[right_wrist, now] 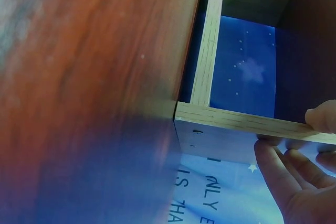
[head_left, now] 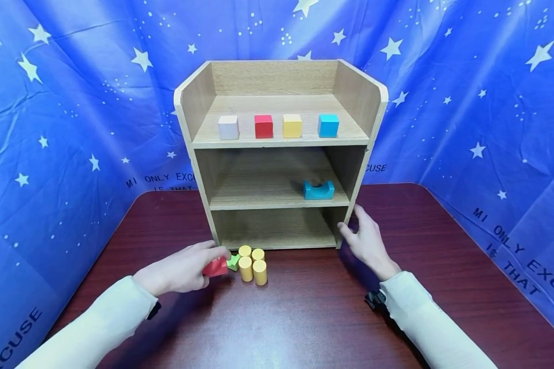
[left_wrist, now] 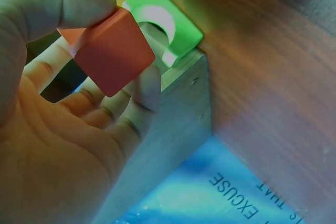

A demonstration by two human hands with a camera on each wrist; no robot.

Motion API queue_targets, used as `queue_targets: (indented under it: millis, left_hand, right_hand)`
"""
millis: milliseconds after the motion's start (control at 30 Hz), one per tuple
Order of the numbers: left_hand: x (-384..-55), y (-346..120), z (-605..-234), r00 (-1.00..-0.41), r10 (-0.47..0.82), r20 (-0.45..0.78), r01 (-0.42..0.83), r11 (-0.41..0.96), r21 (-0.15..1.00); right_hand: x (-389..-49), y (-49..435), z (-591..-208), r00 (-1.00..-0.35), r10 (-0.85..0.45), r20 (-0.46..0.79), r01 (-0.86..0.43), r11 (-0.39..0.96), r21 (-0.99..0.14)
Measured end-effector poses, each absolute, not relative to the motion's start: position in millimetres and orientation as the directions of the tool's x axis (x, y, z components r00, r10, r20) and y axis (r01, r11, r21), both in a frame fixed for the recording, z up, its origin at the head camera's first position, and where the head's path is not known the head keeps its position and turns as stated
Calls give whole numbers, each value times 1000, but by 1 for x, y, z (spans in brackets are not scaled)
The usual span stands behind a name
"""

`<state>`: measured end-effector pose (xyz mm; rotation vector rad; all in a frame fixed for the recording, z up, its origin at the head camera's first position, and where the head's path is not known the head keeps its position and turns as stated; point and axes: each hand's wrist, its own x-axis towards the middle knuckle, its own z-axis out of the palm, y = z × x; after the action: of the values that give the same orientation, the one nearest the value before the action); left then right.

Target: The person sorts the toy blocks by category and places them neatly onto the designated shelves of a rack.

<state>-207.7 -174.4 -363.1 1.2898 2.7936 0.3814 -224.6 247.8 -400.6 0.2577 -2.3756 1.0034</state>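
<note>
My left hand [head_left: 184, 267] pinches a red block [left_wrist: 116, 53] between thumb and fingers, near the shelf's lower left corner. One square face of the block shows in the left wrist view; the fingers cover part of the rest. Just beyond it lies a green arch block [left_wrist: 176, 27], beside several upright yellow cylinders [head_left: 260, 272] on the table. My right hand [head_left: 368, 242] holds the right side panel of the wooden shelf [right_wrist: 236, 121]. Its thumb is at the panel's front edge and its fingers lie against the outer face.
On the top board stand a white cube [head_left: 228, 127], a red cube [head_left: 263, 126], a yellow cube [head_left: 292, 126] and a blue cube [head_left: 328, 126]. A blue arch block [head_left: 318, 191] sits on the middle board, notch upward. Blue star-patterned cloth [head_left: 92, 102] surrounds the dark red table [head_left: 304, 318].
</note>
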Motion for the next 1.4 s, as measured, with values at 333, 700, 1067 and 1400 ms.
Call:
queue_targets:
  millis: [333, 700, 1067, 1400]
  left_hand:
    - [-209, -170, -349, -675, 736, 53, 725, 649, 230]
    - [-214, -159, -332, -604, 786, 133, 793, 576, 198]
    - [-216, -142, -310, -572, 806, 154, 819, 551, 161]
    - [-220, -125, -293, -555, 821, 134, 827, 528, 192]
  right_hand:
    - [-223, 247, -400, -827, 41, 560, -374, 704, -604]
    - [-224, 247, -400, -827, 34, 561, -375, 710, -596]
    - [-226, 247, -401, -827, 32, 561, -374, 715, -591]
    - [-225, 247, -400, -833, 40, 551, -362, 714, -600]
